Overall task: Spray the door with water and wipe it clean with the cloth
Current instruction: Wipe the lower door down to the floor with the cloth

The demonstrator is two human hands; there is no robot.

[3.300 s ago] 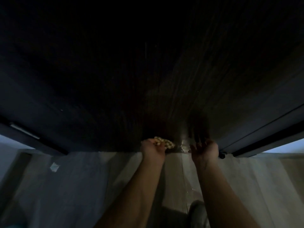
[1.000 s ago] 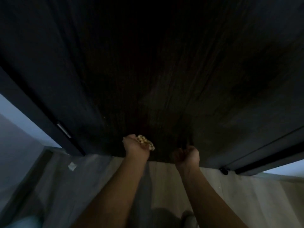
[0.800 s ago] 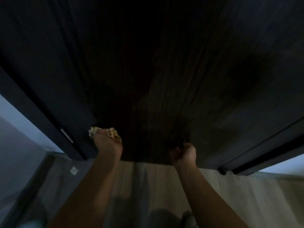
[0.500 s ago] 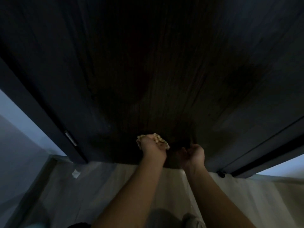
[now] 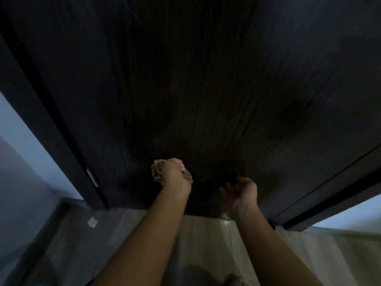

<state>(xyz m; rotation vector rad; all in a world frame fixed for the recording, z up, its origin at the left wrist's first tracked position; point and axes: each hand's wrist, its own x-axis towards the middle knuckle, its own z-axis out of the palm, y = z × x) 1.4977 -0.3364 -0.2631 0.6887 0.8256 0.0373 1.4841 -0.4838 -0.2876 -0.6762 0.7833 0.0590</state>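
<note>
Your left hand [image 5: 175, 174] grips the bunched cloth [image 5: 156, 172] against the low door [image 5: 206, 89], your right hand [image 5: 243, 190] is loosely curled and empty; damp patches suggest spraying done, wiping underway.

The door [image 5: 206, 79] stands far, filling most of the view. The left hand [image 5: 173, 174] holds the cloth [image 5: 157, 172] low on the door. The right hand [image 5: 242, 190] is just right of it. The floor [image 5: 206, 234] lies near.
</note>
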